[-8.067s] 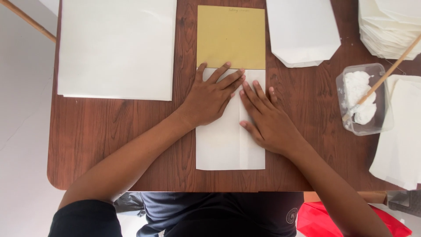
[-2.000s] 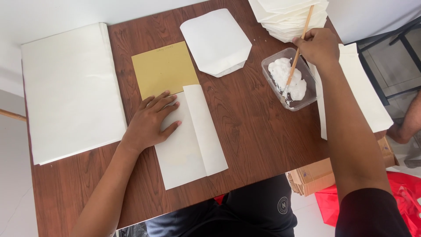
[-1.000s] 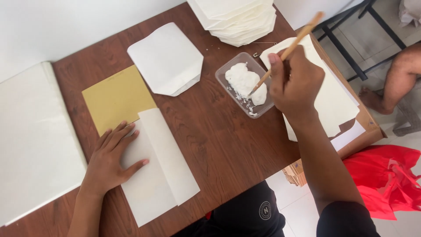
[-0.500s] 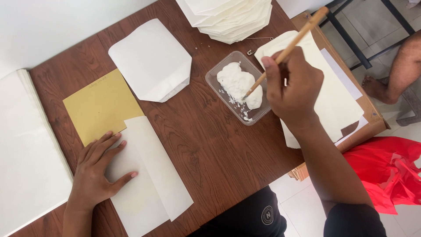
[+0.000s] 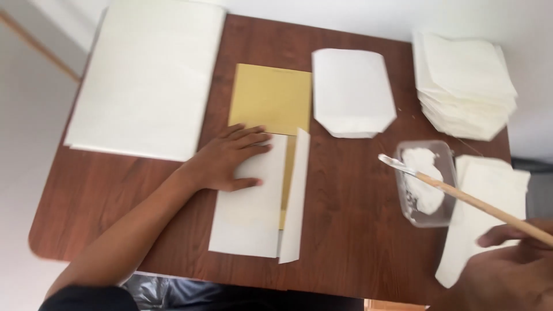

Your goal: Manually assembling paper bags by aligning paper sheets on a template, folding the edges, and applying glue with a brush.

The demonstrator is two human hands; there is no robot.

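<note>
My left hand point(image 5: 229, 158) lies flat, fingers spread, on a white sheet point(image 5: 250, 201) folded around a yellow card point(image 5: 271, 98) at the table's middle. The sheet's right flap point(image 5: 295, 201) is folded open, showing a strip of yellow. My right hand point(image 5: 510, 270), at the lower right corner, grips a wooden stick point(image 5: 478, 204) whose white-smeared tip hangs just left of a clear plastic tub of white paste point(image 5: 423, 181).
A large stack of white sheets point(image 5: 147, 75) covers the table's left. A folded white bag point(image 5: 351, 92) lies at the middle back, a pile of finished bags point(image 5: 464, 83) at the back right, more white paper point(image 5: 481, 213) beside the tub. The brown wooden table point(image 5: 351, 230) has near edges.
My right hand has lifted the stick out of the paste tub and swung its tip leftward. The view has turned back over the table's middle. My left hand stays on the folded sheet.
</note>
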